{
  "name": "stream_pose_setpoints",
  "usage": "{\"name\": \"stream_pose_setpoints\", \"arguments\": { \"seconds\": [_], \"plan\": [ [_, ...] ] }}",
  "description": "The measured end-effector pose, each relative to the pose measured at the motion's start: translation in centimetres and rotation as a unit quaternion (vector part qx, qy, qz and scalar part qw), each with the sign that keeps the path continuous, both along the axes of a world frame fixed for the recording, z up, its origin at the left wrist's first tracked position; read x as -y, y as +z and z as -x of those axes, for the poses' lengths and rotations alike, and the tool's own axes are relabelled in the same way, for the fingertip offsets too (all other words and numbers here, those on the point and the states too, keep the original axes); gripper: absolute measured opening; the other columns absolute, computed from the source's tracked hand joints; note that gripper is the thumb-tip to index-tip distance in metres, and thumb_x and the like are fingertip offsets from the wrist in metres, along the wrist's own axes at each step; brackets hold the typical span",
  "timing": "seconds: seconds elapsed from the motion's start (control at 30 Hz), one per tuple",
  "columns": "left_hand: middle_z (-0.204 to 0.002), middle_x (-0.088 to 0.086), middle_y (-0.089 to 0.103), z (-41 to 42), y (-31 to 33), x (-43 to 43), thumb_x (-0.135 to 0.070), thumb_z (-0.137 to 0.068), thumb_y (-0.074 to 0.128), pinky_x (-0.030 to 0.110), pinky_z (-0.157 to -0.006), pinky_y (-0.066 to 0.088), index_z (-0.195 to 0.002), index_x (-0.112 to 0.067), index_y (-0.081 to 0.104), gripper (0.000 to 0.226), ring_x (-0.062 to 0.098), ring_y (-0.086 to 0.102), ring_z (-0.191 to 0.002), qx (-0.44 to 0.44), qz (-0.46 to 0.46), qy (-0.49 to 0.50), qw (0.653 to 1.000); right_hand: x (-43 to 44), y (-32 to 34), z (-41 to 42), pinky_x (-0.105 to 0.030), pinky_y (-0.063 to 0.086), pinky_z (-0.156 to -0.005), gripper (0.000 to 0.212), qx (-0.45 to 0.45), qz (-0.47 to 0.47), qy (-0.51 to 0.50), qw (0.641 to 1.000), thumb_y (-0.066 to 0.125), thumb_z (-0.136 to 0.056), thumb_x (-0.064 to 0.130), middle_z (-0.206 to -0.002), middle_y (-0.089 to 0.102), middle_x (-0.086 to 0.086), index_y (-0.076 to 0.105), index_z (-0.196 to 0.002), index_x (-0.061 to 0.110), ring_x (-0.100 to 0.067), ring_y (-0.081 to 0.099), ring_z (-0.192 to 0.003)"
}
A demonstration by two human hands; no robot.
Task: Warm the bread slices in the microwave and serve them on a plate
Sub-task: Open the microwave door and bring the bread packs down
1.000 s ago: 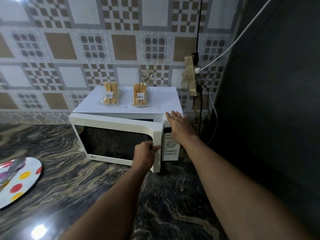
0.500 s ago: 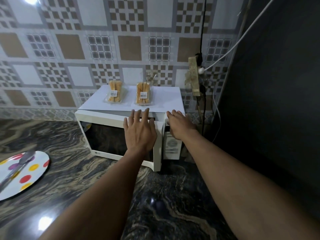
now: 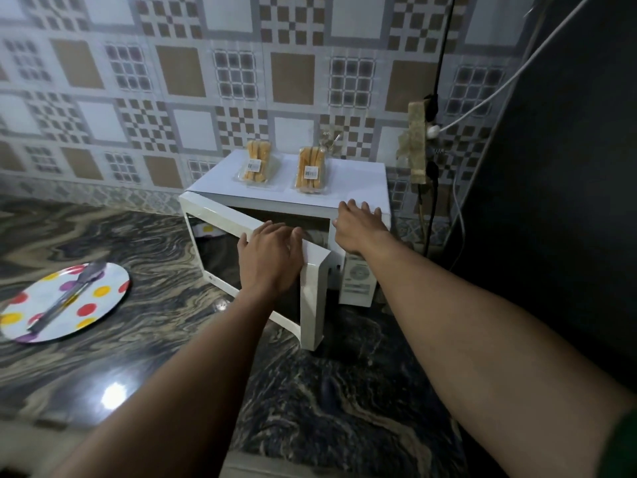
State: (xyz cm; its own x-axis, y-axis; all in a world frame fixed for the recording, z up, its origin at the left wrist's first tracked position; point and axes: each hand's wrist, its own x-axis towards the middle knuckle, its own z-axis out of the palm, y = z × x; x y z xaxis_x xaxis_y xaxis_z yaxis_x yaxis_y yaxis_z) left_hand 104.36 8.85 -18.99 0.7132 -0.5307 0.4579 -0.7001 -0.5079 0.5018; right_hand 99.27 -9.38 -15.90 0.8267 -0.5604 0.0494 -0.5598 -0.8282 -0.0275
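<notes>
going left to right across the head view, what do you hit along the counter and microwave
plate with tongs on it → left bread pack → left hand on the door → right bread pack → right hand → control panel → power strip

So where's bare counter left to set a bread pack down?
Counter between the dotted plate and microwave, and the near counter below the open door. Crowded: microwave top holds two bread packs, with the right hand at its edge.
</notes>
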Motion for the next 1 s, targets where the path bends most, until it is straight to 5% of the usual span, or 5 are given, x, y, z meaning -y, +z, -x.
{"name": "stream_pose_setpoints", "arguments": {
  "seconds": [0.17,0.33,0.6,0.77,1.0],
  "plan": [
    [-0.119,0.000,0.068,0.0,1.3,-2.7,-0.042,-0.094,0.050,0.048,-0.094,0.051,-0.115,-0.026,0.072,0.034,0.027,0.064,-0.106,-0.036,-0.013,0.018,0.999,-2.0,0.0,-1.9,-0.058,0.016,-0.115,0.058,-0.014,0.002,0.022,1.000,0.036,-0.102,0.030,-0.158,0.024,-0.014,0.023,-0.151,0.003,-0.034,0.023,-0.142],
    [-0.132,0.014,0.063,0.3,3.9,-5.2,-0.035,-0.089,0.061,0.042,-0.093,0.049,-0.130,-0.017,0.064,0.044,0.036,0.060,-0.116,-0.099,-0.071,0.041,0.992,-4.1,-0.1,-4.4,-0.058,0.017,-0.114,0.062,-0.024,0.017,0.049,0.998,0.039,-0.100,0.031,-0.159,0.023,-0.013,0.020,-0.153,0.005,-0.033,0.023,-0.143],
    [-0.103,0.019,0.066,-1.7,4.6,-9.2,-0.022,-0.084,0.054,0.039,-0.075,0.045,-0.113,-0.010,0.066,0.033,0.041,0.062,-0.100,-0.105,-0.157,0.105,0.976,-6.7,-0.7,-7.3,-0.054,0.016,-0.115,0.074,-0.036,0.036,0.070,0.996,0.046,-0.097,0.032,-0.163,0.010,-0.013,0.010,-0.156,0.006,-0.037,0.013,-0.146],
    [-0.124,0.018,0.058,-3.3,3.7,-11.4,-0.021,-0.087,0.046,0.056,-0.108,0.030,-0.115,-0.007,0.054,0.033,0.039,0.053,-0.119,-0.090,-0.198,0.123,0.968,-7.8,-1.0,-8.9,-0.056,0.011,-0.117,0.077,-0.050,0.025,0.060,0.997,0.045,-0.098,0.031,-0.164,0.000,-0.012,0.002,-0.156,0.007,-0.036,0.002,-0.149],
    [-0.136,0.013,0.051,-5.5,1.4,-14.1,-0.026,-0.086,0.048,0.061,-0.114,0.020,-0.131,-0.005,0.047,0.049,0.031,0.040,-0.134,0.000,-0.244,0.173,0.954,-8.5,-1.1,-10.0,-0.057,0.006,-0.119,0.085,-0.053,0.023,0.068,0.996,0.051,-0.097,0.029,-0.164,-0.006,-0.015,-0.004,-0.156,0.004,-0.034,-0.003,-0.151]
  ]
}}
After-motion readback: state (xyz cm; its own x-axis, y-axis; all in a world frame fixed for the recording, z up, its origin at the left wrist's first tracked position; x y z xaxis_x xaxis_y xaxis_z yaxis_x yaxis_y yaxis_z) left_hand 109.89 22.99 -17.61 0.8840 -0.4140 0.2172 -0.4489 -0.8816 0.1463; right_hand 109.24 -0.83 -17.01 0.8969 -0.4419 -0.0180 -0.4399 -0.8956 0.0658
